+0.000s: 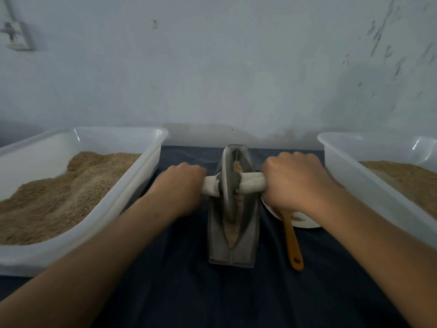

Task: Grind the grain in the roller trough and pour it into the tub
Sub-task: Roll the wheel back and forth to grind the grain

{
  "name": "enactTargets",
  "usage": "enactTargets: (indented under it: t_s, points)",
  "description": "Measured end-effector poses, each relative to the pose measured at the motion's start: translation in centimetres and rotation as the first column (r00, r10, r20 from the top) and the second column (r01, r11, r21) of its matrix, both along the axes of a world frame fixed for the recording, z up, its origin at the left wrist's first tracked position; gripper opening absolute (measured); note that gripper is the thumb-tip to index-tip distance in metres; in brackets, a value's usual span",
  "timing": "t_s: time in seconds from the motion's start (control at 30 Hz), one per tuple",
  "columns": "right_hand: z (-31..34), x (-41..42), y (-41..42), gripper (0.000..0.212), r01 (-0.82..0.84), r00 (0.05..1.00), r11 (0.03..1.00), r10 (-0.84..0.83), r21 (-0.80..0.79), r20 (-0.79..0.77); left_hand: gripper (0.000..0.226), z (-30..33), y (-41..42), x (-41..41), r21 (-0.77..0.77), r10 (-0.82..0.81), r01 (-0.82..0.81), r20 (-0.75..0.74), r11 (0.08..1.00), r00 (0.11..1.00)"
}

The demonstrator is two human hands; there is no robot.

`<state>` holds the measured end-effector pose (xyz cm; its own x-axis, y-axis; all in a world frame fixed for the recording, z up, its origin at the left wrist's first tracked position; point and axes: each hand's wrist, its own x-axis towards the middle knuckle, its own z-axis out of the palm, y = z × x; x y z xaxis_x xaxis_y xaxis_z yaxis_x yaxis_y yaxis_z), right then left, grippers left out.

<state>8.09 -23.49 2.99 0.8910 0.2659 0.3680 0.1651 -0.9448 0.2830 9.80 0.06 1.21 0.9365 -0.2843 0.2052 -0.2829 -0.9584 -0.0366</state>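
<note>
A grey metal roller trough (pixel 233 253) stands on the dark cloth in the middle, long axis pointing away from me. A metal grinding wheel (pixel 227 185) sits upright in its groove, with brownish grain (pixel 234 229) along the channel. A white-wrapped axle handle (pixel 251 182) runs through the wheel. My left hand (pixel 182 188) grips the handle's left end and my right hand (pixel 292 183) grips its right end. One clear plastic tub (pixel 123 195) of brown grain stands at the left, and another tub (pixel 369 183) with grain at the right.
A white plate (pixel 307 224) lies right of the trough, partly under my right hand, with an orange-handled utensil (pixel 292 242) lying across it toward me. A pale wall rises close behind the table. Dark cloth (pixel 212 299) covers the table in front.
</note>
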Motion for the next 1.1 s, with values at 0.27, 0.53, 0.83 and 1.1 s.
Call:
enactTargets:
  t_s: [0.27,0.53,0.83,1.1]
  points:
    - [-0.9,4.6,-0.5,0.019,0.134,0.989,0.983,-0.124,0.124,-0.084,0.015,1.9,-3.8,4.0,0.115,0.063,-0.089,0.21,0.989,0.976]
    - [-0.3,-3.8,-0.8,0.017,-0.15,0.975,0.985,0.161,-0.079,0.153,0.037,0.2,1.6,-3.5,0.076,-0.001,-0.004,0.064,0.997,0.998]
    - [-0.3,4.8,-0.3,0.024,0.112,0.99,0.987,-0.1,0.119,-0.104,0.019,1.5,-2.7,2.7,0.063,0.08,-0.091,0.152,0.994,0.985]
    - [-1.4,0.1,-0.9,0.012,0.031,0.999,0.996,-0.027,0.086,-0.048,0.018,1.4,-0.9,-0.1,0.129,-0.01,-0.002,0.094,0.992,0.996]
